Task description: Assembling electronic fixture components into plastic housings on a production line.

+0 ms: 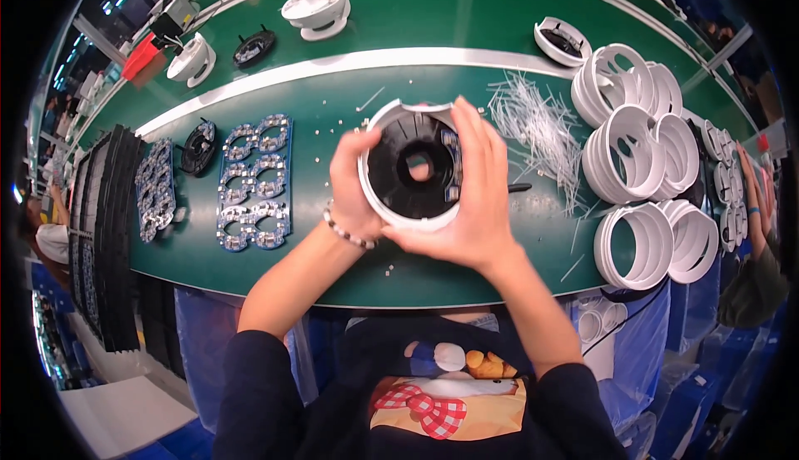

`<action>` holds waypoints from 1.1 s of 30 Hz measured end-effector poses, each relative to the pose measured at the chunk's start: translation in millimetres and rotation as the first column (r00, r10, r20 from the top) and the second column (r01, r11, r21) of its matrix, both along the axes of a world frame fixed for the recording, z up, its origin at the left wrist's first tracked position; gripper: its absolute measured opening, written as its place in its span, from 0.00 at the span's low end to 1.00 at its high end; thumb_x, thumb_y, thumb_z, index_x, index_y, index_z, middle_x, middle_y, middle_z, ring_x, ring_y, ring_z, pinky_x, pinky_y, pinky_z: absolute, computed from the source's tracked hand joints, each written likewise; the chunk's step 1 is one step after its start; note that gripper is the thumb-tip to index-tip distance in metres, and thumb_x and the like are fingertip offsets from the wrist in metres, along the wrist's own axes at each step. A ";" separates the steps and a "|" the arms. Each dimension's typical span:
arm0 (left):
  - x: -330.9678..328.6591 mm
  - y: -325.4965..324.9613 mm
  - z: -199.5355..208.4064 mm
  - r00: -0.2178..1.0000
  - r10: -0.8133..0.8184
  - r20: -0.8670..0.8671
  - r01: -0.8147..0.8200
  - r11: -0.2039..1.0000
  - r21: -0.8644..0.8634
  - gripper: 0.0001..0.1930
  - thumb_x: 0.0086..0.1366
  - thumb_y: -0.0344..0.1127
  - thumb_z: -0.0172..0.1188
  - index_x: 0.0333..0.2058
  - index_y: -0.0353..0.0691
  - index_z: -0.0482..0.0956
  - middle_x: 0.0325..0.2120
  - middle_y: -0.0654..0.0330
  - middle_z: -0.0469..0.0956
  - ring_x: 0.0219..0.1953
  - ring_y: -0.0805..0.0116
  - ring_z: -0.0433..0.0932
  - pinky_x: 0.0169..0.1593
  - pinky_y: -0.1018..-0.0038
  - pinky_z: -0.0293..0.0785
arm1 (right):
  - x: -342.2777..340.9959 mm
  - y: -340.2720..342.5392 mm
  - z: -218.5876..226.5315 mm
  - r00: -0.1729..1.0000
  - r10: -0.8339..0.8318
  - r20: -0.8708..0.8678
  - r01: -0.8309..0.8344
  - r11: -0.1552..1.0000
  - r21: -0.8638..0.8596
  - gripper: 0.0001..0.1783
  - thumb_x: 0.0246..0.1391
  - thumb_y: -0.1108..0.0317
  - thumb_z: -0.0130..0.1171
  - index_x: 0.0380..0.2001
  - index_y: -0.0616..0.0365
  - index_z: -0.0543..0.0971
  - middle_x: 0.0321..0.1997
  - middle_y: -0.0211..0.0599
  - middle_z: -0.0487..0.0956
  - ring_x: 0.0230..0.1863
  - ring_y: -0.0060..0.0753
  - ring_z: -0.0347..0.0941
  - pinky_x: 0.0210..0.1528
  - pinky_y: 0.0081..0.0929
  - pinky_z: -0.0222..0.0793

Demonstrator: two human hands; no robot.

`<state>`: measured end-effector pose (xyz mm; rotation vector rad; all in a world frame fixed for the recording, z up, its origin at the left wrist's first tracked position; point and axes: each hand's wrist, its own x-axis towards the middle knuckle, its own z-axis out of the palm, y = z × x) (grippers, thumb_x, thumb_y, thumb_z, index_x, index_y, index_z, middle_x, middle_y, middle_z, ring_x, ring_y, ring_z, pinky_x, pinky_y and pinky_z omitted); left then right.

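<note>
Between both hands, above the middle of the green table, I hold a round white plastic housing [389,215] with a black disc-shaped insert [391,156] inside it. The insert has a round hole at its centre, and a strip of blue circuit board [452,160] shows along its right side. My left hand [354,181] wraps the left side of the rim; a beaded bracelet is on that wrist. My right hand [478,194] grips the right side, fingers stretched up along the edge and thumb underneath. A dark thin tool [520,187] lies just right of my right hand, partly hidden.
Blue circuit board panels [254,181] and a black round part [199,146] lie left, beside stacked black trays [100,227]. Right are a heap of clear thin strips [537,131] and several white ring housings [632,244]. White assemblies [316,11] stand on the far belt. Other people are nearby.
</note>
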<state>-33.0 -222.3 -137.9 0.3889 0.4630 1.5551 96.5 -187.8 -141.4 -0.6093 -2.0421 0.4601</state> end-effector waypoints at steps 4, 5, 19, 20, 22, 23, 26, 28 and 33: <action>-20.8 15.2 -0.7 0.967 -0.179 0.184 0.196 0.977 -0.082 0.25 0.56 0.50 0.42 0.43 0.35 0.68 0.41 0.49 0.71 0.42 0.55 0.72 0.48 0.58 0.68 | 9.3 23.7 11.1 0.957 0.289 0.028 -0.289 0.944 0.159 0.34 0.23 0.68 0.68 0.42 0.54 0.71 0.50 0.39 0.67 0.52 0.46 0.60 0.55 0.44 0.52; -18.4 14.9 -1.4 0.984 -0.123 0.126 0.147 0.967 -0.209 0.25 0.56 0.50 0.42 0.44 0.35 0.68 0.42 0.49 0.70 0.43 0.56 0.72 0.49 0.60 0.67 | 12.9 27.0 9.1 0.941 0.331 0.076 -0.340 0.919 0.199 0.29 0.25 0.70 0.66 0.39 0.54 0.72 0.46 0.38 0.70 0.49 0.42 0.64 0.55 0.44 0.53; -29.0 1.6 -15.9 0.952 -0.251 0.176 0.290 0.926 -0.243 0.20 0.55 0.47 0.44 0.38 0.36 0.69 0.31 0.54 0.75 0.28 0.64 0.77 0.28 0.75 0.78 | 22.1 29.0 27.7 0.952 0.306 -0.016 -0.294 0.927 0.231 0.28 0.19 0.77 0.65 0.35 0.58 0.74 0.34 0.38 0.76 0.38 0.42 0.72 0.43 0.36 0.68; -33.7 -0.2 -19.4 0.939 -0.302 0.167 0.334 0.917 -0.217 0.20 0.55 0.47 0.43 0.38 0.36 0.69 0.31 0.54 0.75 0.28 0.65 0.77 0.26 0.76 0.78 | 25.6 33.5 26.5 0.952 0.305 0.003 -0.297 0.924 0.242 0.27 0.19 0.79 0.64 0.35 0.59 0.74 0.34 0.38 0.76 0.38 0.43 0.72 0.43 0.35 0.68; -31.4 4.5 -17.4 0.913 -0.356 0.198 0.393 0.897 -0.201 0.20 0.56 0.46 0.42 0.38 0.35 0.70 0.33 0.51 0.75 0.29 0.65 0.78 0.26 0.76 0.78 | 35.3 40.9 22.5 0.962 0.272 0.042 -0.273 0.927 0.258 0.27 0.19 0.82 0.61 0.34 0.59 0.74 0.33 0.39 0.76 0.37 0.42 0.73 0.41 0.32 0.70; -29.3 7.3 -17.9 0.911 -0.360 0.201 0.398 0.895 -0.200 0.20 0.56 0.46 0.42 0.38 0.35 0.70 0.33 0.51 0.75 0.29 0.65 0.78 0.26 0.76 0.78 | 36.9 40.4 20.0 0.963 0.267 0.044 -0.269 0.928 0.256 0.27 0.19 0.82 0.61 0.34 0.59 0.74 0.33 0.39 0.76 0.37 0.42 0.73 0.41 0.32 0.70; -28.5 8.0 -6.5 0.879 -0.408 0.244 0.451 0.879 -0.153 0.25 0.56 0.48 0.38 0.42 0.31 0.68 0.34 0.48 0.74 0.30 0.60 0.78 0.30 0.71 0.79 | 38.3 33.5 28.5 0.983 0.182 -0.029 -0.163 0.933 0.321 0.25 0.19 0.79 0.63 0.32 0.59 0.75 0.31 0.39 0.76 0.34 0.41 0.74 0.37 0.29 0.72; -18.6 14.1 0.9 0.920 -0.355 0.166 0.388 0.883 -0.265 0.24 0.56 0.48 0.41 0.40 0.32 0.69 0.31 0.49 0.75 0.26 0.60 0.78 0.23 0.72 0.77 | 40.2 35.7 23.7 0.986 0.162 -0.041 -0.143 0.945 0.293 0.25 0.20 0.78 0.64 0.32 0.59 0.75 0.31 0.39 0.76 0.34 0.41 0.74 0.37 0.29 0.72; -16.7 29.1 10.0 0.910 -0.403 0.100 0.413 0.854 -0.316 0.24 0.56 0.48 0.42 0.40 0.31 0.70 0.30 0.51 0.76 0.24 0.61 0.78 0.19 0.71 0.76 | 47.3 39.2 28.8 0.994 0.101 -0.039 -0.091 0.973 0.211 0.27 0.20 0.77 0.65 0.35 0.61 0.75 0.35 0.42 0.77 0.37 0.41 0.74 0.40 0.28 0.70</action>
